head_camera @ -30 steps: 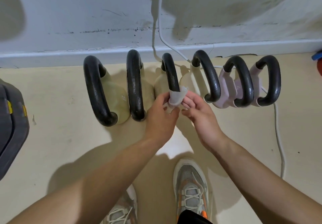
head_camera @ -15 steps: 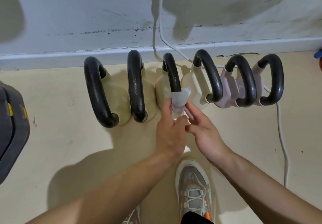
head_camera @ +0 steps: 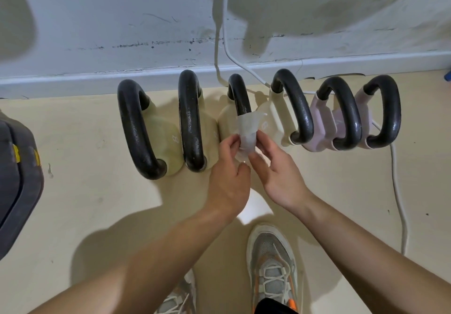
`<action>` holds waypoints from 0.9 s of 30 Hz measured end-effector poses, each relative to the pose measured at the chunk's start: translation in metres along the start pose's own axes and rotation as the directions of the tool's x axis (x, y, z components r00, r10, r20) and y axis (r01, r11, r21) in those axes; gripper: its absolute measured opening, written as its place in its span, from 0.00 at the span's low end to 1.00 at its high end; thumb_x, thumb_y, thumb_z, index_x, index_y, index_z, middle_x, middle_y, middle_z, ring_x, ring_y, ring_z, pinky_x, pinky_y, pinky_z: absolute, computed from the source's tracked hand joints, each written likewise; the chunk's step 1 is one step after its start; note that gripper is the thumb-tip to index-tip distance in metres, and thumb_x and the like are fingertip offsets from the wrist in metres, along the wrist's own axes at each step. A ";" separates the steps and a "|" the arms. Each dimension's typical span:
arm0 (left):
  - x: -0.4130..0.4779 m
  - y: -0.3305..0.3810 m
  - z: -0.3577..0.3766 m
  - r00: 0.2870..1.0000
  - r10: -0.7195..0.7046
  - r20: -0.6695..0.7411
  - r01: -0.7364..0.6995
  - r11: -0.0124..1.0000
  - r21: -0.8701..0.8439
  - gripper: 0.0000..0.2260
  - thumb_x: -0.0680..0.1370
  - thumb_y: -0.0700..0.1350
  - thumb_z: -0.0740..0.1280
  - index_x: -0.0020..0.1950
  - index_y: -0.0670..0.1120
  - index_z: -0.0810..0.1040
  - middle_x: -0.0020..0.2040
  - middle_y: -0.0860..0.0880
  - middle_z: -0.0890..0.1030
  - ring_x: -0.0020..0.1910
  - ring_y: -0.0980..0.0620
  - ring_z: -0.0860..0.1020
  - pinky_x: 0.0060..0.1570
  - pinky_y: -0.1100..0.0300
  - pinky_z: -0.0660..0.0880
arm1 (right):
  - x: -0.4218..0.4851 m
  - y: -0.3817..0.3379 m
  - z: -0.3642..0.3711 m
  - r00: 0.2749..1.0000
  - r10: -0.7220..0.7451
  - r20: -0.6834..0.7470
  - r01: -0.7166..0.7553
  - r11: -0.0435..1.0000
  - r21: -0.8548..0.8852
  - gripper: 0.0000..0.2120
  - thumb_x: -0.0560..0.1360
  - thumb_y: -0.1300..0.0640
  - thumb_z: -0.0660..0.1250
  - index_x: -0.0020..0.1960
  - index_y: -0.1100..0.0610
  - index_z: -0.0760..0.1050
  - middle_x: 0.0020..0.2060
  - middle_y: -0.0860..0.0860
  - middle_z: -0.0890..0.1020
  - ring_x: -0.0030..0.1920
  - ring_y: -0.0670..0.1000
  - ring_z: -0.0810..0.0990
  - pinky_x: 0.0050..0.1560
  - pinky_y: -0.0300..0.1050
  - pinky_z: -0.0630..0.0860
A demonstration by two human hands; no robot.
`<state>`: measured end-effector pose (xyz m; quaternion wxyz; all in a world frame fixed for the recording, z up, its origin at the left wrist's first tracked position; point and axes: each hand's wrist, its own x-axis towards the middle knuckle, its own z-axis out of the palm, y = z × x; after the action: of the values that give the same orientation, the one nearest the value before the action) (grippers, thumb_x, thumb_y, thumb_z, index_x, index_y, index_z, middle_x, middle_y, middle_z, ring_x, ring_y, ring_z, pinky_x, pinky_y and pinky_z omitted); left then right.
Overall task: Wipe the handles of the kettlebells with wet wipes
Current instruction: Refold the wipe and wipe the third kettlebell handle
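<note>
Several kettlebells stand in a row along the wall, all with black handles. A white wet wipe (head_camera: 247,129) is draped over the lower part of the third kettlebell's handle (head_camera: 240,96). My left hand (head_camera: 228,172) pinches the wipe from the left side. From the right, my right hand (head_camera: 273,169) pinches the same wipe with thumb and fingertips. The handle's lower end is hidden behind the wipe and my fingers. The cream kettlebells (head_camera: 168,143) are on the left and the pink ones (head_camera: 317,123) on the right.
A white cable (head_camera: 400,206) runs down the wall, behind the kettlebells and along the floor on the right. A dark grey piece of equipment (head_camera: 17,179) sits at the left edge. My shoes (head_camera: 271,265) are on the beige floor below my hands.
The wipe has shifted a little along the third handle, and both hands have regripped it, the right hand's fingers now pinching it lower down.
</note>
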<state>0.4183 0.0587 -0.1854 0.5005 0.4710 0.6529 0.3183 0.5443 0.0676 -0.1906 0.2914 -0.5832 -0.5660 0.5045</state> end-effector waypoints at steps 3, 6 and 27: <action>-0.001 0.001 -0.001 1.000 -0.001 -0.003 0.001 1.000 0.001 0.23 0.78 0.33 0.60 0.69 0.54 0.69 0.57 0.66 0.77 0.53 0.74 0.74 0.50 0.77 0.68 | 0.008 0.006 -0.003 0.993 -0.109 -0.042 0.092 0.950 -0.297 0.14 0.83 0.55 0.63 0.68 0.51 0.74 0.56 0.48 0.84 0.54 0.50 0.83 0.51 0.43 0.77; -0.004 0.004 0.002 0.999 -0.010 -0.043 0.009 0.999 -0.038 0.18 0.79 0.37 0.62 0.64 0.56 0.72 0.51 0.67 0.78 0.51 0.73 0.75 0.46 0.79 0.69 | 0.015 0.013 -0.004 0.981 -0.169 -0.091 0.110 0.883 -0.457 0.12 0.81 0.55 0.67 0.64 0.52 0.78 0.49 0.52 0.85 0.48 0.55 0.82 0.47 0.50 0.78; 0.031 -0.019 0.006 0.955 0.290 -0.064 -0.256 0.913 0.319 0.09 0.77 0.43 0.72 0.56 0.45 0.76 0.52 0.51 0.72 0.43 0.56 0.72 0.41 0.73 0.68 | -0.002 0.008 -0.002 0.969 0.041 -0.244 -0.042 0.999 0.001 0.17 0.80 0.63 0.65 0.67 0.51 0.77 0.45 0.44 0.79 0.39 0.39 0.77 0.44 0.29 0.72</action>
<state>0.4167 0.0805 -0.2153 0.3352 0.6115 0.6486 0.3050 0.5492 0.0644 -0.1973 0.3470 -0.6532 -0.5146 0.4337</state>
